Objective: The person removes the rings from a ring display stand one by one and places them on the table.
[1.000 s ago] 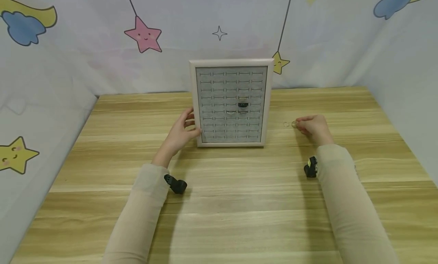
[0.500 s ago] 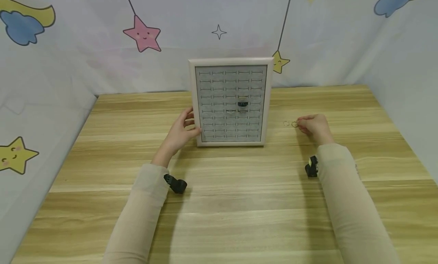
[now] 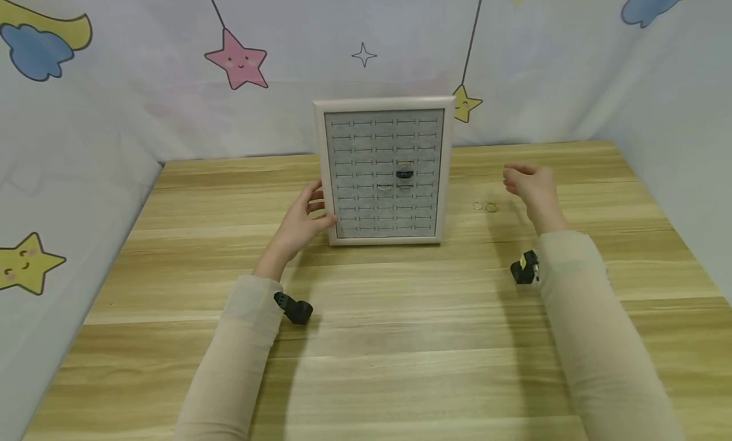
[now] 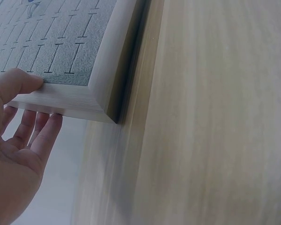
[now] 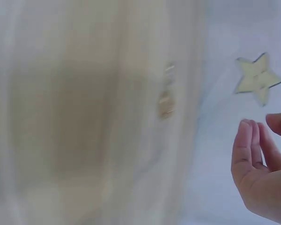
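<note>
A white-framed ring display board point(image 3: 366, 218) stands upright on the table, its grey panel full of slots. My left hand point(image 3: 300, 220) grips its left edge, thumb point(image 4: 25, 83) on the front and fingers behind. Several rings sit in the panel, among them a thick dark ring point(image 3: 404, 174) and a thin silvery ring point(image 3: 385, 187). To the board's right, a silvery ring point(image 3: 478, 206) and a gold ring point(image 3: 492, 207) lie side by side on the table. Beyond them my right hand point(image 3: 533, 188) is raised, fingers bent and thumb apart, with nothing between them in the right wrist view.
The wood-grain table point(image 3: 366, 339) runs back to a pale curtain point(image 3: 297, 21) printed with stars and clouds, close behind the board. More pale fabric borders both sides. Each sleeve cuff carries a small black camera point(image 3: 294, 308).
My right hand has let go of the gold ring and moved up and slightly right, leaving it beside the silvery one. The left hand and the board keep their places.
</note>
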Demonstrator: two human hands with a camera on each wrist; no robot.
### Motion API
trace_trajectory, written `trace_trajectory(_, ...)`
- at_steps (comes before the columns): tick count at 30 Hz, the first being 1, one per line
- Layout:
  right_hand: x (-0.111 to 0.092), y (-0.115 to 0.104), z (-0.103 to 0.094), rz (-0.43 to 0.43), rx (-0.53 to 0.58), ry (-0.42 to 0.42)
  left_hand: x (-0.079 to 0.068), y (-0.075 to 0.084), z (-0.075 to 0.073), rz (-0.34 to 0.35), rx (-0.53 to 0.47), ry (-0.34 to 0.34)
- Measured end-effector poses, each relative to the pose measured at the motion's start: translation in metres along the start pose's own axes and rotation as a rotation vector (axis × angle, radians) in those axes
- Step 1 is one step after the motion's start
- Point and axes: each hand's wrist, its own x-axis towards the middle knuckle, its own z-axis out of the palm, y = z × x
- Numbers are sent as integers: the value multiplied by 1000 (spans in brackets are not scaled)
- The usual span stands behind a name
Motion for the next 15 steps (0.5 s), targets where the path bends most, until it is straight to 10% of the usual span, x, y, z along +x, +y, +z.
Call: trace_trajectory(15,-34,-74,41,-357,-36,107,0,1,1,-2,-8,5)
